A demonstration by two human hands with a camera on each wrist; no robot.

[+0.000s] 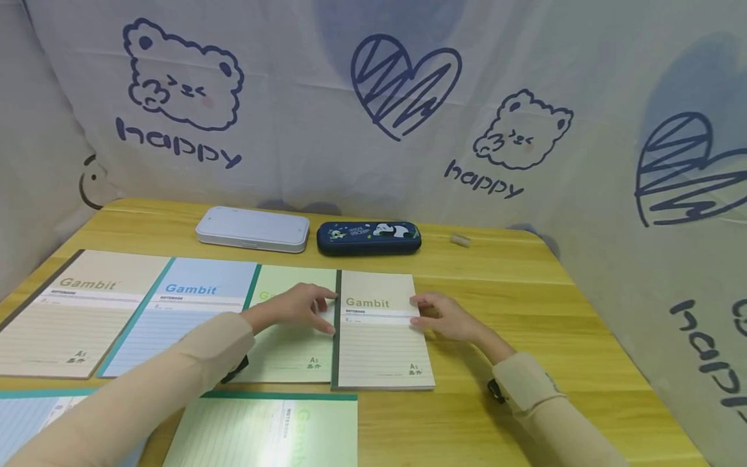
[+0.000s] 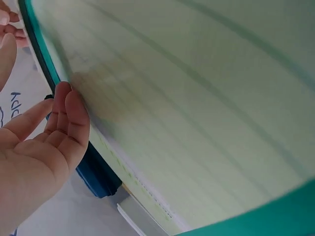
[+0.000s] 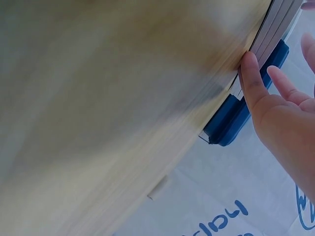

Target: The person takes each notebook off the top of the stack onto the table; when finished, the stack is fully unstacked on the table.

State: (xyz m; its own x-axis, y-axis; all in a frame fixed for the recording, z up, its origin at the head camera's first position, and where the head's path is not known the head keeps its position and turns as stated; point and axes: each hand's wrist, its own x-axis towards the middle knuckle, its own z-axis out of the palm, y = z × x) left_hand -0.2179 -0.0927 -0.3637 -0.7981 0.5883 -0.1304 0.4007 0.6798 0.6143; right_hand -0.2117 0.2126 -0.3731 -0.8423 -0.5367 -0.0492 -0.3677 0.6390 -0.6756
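A beige Gambit notebook (image 1: 379,353) with a dark spine lies at the right end of a row of notebooks. My left hand (image 1: 296,306) reaches over the green notebook (image 1: 292,353), its fingertips right at the beige one's spine. On the opposite side, my right hand (image 1: 449,318) has its fingertips at the notebook's right edge, thumb apart from the fingers. In the right wrist view, a finger of the right hand (image 3: 278,98) touches the layered page edges (image 3: 273,29). The left wrist view shows the left hand (image 2: 49,142) with fingers loosely bent beside the spine (image 2: 42,49).
Left in the row lie a blue notebook (image 1: 201,275) and another beige notebook (image 1: 117,266). Nearer me are a sideways green notebook (image 1: 233,428) and a blue one (image 1: 23,415). Behind stand a white case (image 1: 251,227), a dark panda pencil case (image 1: 367,246) and a small eraser-like block (image 1: 460,240).
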